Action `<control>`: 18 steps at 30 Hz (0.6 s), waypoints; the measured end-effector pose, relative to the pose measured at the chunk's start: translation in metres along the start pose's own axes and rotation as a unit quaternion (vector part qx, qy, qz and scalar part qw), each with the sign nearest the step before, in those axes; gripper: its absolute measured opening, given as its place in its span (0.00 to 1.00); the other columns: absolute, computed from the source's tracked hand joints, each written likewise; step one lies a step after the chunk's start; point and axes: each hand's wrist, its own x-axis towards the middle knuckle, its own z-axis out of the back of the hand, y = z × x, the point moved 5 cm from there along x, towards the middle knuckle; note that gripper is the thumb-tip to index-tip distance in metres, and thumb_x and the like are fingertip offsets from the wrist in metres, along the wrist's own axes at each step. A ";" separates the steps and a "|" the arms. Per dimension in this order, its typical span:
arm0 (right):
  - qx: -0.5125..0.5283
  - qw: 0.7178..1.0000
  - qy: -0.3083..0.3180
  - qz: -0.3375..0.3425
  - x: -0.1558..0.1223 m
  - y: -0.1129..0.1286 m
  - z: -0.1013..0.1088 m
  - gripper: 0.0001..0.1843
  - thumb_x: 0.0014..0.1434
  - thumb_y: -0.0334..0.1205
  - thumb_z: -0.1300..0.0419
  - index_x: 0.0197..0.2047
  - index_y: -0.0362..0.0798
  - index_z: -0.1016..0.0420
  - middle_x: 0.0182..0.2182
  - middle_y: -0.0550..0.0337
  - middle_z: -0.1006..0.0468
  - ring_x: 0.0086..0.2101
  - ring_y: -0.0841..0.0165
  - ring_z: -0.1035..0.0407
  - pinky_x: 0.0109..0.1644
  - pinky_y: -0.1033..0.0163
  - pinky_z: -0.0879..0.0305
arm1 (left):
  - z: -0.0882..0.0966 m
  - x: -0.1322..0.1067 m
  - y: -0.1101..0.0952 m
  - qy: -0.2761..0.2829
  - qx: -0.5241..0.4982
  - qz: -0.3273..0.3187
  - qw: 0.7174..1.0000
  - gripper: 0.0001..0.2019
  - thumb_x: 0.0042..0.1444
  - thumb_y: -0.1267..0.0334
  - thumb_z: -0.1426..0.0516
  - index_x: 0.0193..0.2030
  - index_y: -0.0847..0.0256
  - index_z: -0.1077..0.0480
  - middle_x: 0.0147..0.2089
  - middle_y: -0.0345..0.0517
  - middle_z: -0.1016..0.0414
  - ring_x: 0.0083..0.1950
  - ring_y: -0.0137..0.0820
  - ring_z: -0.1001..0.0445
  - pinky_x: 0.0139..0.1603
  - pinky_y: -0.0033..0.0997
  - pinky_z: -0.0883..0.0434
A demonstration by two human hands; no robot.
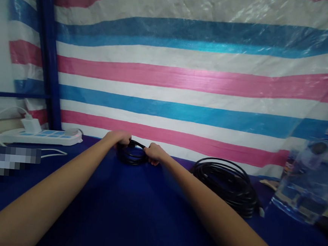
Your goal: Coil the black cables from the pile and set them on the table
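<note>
- Head view: we have the small coil of black cable (pixel 132 160) at the far side of the dark blue surface (pixel 117 210), near the foot of the striped sheet (pixel 184 79), well to the left of the larger coil (pixel 227 185).
- Our left hand (pixel 119 137) is closed on the coil's upper left, its fingertips partly hidden; our right hand (pixel 153 153) is closed on its right side, fingers curled under.
- Between the hands a few strands run along the top, while the other loops sag below. We cannot tell whether the lowest loops bear on the surface.
- We judge this coil light enough for either hand alone, and far lighter than the larger coil.
- The jacket looks smooth, so we would expect strands to slide over one another under a loose grip.
- We take the cable to be springy rather than limp: it should bend easily into round loops but push back against a tight fold.
- Best hold, we think: the whole bundle gathered at opposite sides, thumb across the strands, since one strand alone would let the rest fan out.
- Little here seems fragile, though sharp kinks could harm the cable; we cannot make out its ends.
</note>
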 end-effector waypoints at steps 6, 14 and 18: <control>0.041 0.999 -0.004 -0.029 -0.002 -0.007 0.005 0.20 0.64 0.49 0.52 0.46 0.39 0.33 0.26 0.61 0.28 0.20 0.77 0.34 0.24 0.69 0.34 | 0.005 -0.005 0.000 -0.014 -0.054 -0.039 0.998 0.25 0.57 0.56 0.45 0.60 0.61 0.43 0.55 0.55 0.35 0.45 0.34 0.28 0.40 0.37 0.27; 0.065 0.997 0.029 -0.034 -0.003 -0.011 0.003 0.19 0.64 0.49 0.51 0.46 0.40 0.33 0.29 0.60 0.28 0.24 0.76 0.33 0.28 0.68 0.33 | -0.009 -0.005 0.011 0.131 -0.057 0.067 0.988 0.16 0.59 0.55 0.47 0.42 0.68 0.31 0.35 0.48 0.27 0.34 0.29 0.27 0.36 0.33 0.27; 0.053 0.998 0.021 -0.014 0.000 -0.010 0.005 0.21 0.64 0.51 0.52 0.42 0.40 0.32 0.25 0.62 0.30 0.21 0.77 0.36 0.25 0.69 0.35 | -0.013 -0.002 0.017 0.149 -0.068 0.081 0.983 0.21 0.52 0.47 0.45 0.30 0.67 0.27 0.26 0.58 0.26 0.32 0.42 0.25 0.32 0.39 0.27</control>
